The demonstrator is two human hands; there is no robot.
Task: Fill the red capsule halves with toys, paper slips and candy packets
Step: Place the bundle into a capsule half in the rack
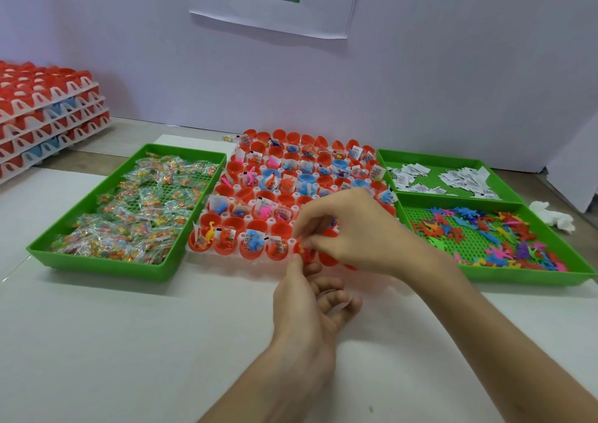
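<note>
Glossy round red capsule halves line the rack's near edge; right hand pinches a small orange toy, left hand's grip unclear.

Head view, looking down, close over table.

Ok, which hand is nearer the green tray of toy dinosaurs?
Right. The right hand is over the red capsule halves, just left of the toy tray, its wrist close to the tray's rim. The left hand is below it, in front of the capsules, farther away.
</note>
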